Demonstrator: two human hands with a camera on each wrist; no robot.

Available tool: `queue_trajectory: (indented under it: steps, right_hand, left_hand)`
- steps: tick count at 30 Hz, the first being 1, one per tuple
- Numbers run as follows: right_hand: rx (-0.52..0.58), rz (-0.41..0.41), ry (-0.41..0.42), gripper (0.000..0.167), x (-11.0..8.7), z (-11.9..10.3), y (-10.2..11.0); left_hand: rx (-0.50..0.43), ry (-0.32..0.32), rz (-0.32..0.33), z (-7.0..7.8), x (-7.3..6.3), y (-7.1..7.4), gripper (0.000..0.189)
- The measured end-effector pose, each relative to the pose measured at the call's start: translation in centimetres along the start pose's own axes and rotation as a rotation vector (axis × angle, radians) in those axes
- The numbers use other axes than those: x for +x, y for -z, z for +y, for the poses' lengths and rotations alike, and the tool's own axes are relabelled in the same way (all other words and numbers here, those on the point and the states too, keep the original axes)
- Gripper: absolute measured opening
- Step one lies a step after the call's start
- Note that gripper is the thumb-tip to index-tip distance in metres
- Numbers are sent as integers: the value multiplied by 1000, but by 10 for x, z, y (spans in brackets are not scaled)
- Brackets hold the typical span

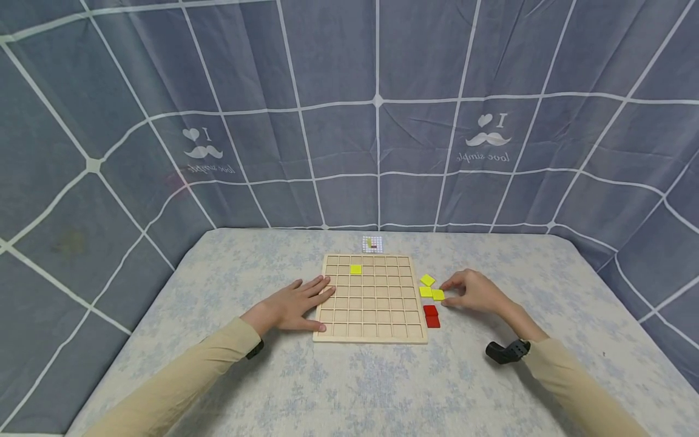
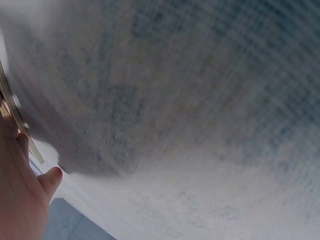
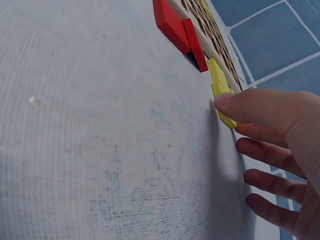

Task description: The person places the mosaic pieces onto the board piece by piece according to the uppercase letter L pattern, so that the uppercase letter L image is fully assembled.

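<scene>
Nearest are 2 beige sleeves [image 1: 180,379], with a black band [image 1: 508,352] at the right wrist, above the worktop [image 1: 355,394], which has a pale cloth with blue pattern. The left hand [image 1: 297,305] lies flat at the left side of the board [image 1: 368,332]; its grip is apart, the fingers spread and the fingertips on the rim. Just beside the right edge of the board, 2 red tiles [image 1: 432,316] lie together. A little farther, the right hand [image 1: 477,292] has its grip clamped on 1 yellow tile [image 1: 438,295], pinched between thumb and index finger, while the other fingers are loosely bent. This tile touches a second tile [image 1: 425,292] at its left, and a third tile [image 1: 428,280] lies turned, just beyond. In the board, 1 placed tile [image 1: 356,269] fills row 2 from the far side, column 3 from the left. Behind the board there is a small card [image 1: 372,244] with a grid, and then the blue curtain [image 1: 338,145] with white lines.
</scene>
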State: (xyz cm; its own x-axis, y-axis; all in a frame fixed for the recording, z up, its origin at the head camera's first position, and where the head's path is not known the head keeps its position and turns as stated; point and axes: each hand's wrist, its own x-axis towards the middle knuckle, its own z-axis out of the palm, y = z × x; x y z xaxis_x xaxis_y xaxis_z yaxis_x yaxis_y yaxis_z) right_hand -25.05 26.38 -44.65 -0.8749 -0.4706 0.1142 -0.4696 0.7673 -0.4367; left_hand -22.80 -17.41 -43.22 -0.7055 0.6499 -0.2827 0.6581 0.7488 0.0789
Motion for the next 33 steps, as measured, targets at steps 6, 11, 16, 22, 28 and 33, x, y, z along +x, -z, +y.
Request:
queue_trajectory:
  steps: [6,11,16,22,28,33]
  right_hand:
    - [4,-3,6,23,-3,3,-3]
    - [-12,22,31,20,-3,1,-4]
    - [-25,56,52,18,-4,0,-5]
    - [-21,84,37,19,-4,-2,-5]
    - [-13,131,24,21,0,-8,-3]
    - [13,140,11,21,8,-19,-4]
  left_hand:
    - [-1,-5,-5,0,0,-1,87]
    - [-6,-12,11,1,-1,-1,87]
    - [-11,-13,26,2,-1,-1,86]
    - [-10,-12,28,2,-2,-1,86]
    - [-1,-5,19,0,-1,-2,86]
    - [3,-2,11,0,0,-2,86]
